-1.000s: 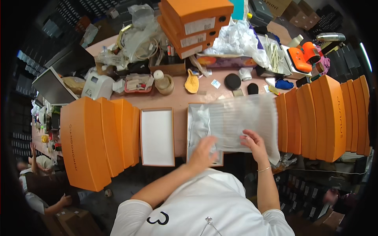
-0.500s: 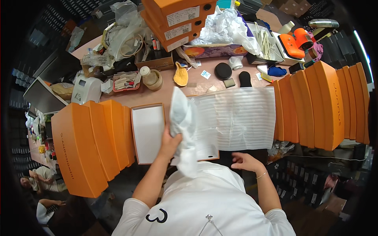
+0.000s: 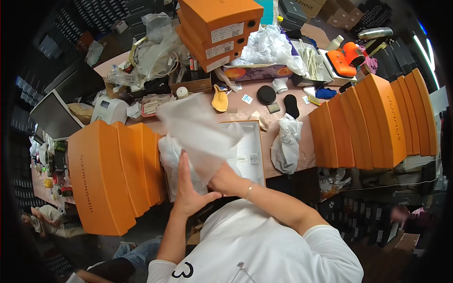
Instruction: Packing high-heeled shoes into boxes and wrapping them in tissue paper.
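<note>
The person holds a sheet of white tissue paper (image 3: 200, 134) up over an open white shoe box (image 3: 247, 151) that lies flat on the pinkish counter (image 3: 245, 106); the sheet is lifted and blurred, spreading from above the box's left half toward the wrists. The left hand (image 3: 188, 188) stands at the near left corner of the box, palm turned inward, fingers (image 3: 181, 165) straight and pressed together against the lower part of the paper, thumb (image 3: 210, 195) stuck out to the right. The right hand (image 3: 222, 177) is mostly hidden behind the sheet; its wrist carries a thin bracelet (image 3: 248, 191), and how its fingers are set cannot be told, though the paper hangs from just above it. More white paper bunches at the left edge of the box beside the left hand.

To the left of the box stands a row of orange shoe boxes (image 3: 111, 174) on edge; another such row (image 3: 373, 122) stands at the right. Between the open box and the right row lies a white drawstring bag (image 3: 284, 144). Farther back on the counter sit a yellow insole (image 3: 219, 99), a black round pad (image 3: 266, 94), a stack of orange boxes (image 3: 217, 28), and crumpled clear plastic (image 3: 158, 47); a grey label printer (image 3: 108, 109) sits at the far left.
</note>
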`<state>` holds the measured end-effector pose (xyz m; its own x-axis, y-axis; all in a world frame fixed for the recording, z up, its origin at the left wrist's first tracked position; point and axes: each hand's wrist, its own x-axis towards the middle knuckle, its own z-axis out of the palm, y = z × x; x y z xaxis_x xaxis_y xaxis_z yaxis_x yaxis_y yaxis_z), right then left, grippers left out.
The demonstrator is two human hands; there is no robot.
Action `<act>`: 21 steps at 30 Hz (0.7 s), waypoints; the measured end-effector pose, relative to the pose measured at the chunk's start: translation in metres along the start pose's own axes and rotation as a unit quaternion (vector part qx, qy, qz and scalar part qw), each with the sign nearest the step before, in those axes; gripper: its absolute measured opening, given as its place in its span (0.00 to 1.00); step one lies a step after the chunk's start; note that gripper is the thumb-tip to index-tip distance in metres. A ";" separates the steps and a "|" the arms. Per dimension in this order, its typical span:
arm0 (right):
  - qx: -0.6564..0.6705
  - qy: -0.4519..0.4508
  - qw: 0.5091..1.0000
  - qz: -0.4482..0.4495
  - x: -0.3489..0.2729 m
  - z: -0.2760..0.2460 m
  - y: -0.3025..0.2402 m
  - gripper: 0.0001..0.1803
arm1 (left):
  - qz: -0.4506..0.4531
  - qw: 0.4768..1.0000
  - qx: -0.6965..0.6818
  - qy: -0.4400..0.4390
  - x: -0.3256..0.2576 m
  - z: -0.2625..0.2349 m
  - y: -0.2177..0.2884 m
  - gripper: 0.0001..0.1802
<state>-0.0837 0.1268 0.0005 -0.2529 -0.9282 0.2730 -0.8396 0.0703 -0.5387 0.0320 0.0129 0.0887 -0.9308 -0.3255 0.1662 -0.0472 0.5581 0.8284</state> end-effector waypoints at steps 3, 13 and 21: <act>0.086 -0.108 0.990 -0.008 0.001 -0.004 -0.032 0.14 | -0.176 0.949 -0.161 0.206 -0.008 0.025 -0.067 0.33; -0.053 0.029 0.890 0.451 -0.102 0.041 0.109 0.38 | 0.095 0.990 0.088 -0.059 0.023 0.038 0.030 0.20; 0.015 0.094 0.901 0.424 -0.111 0.057 0.104 0.31 | -0.123 0.952 0.176 -0.218 0.001 0.050 -0.069 0.31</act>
<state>-0.1154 0.2162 -0.1315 -0.8764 -0.4667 -0.1191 -0.2929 0.7126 -0.6375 0.0157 0.0126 0.0050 -0.9344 -0.1747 -0.3104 -0.3301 0.7522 0.5703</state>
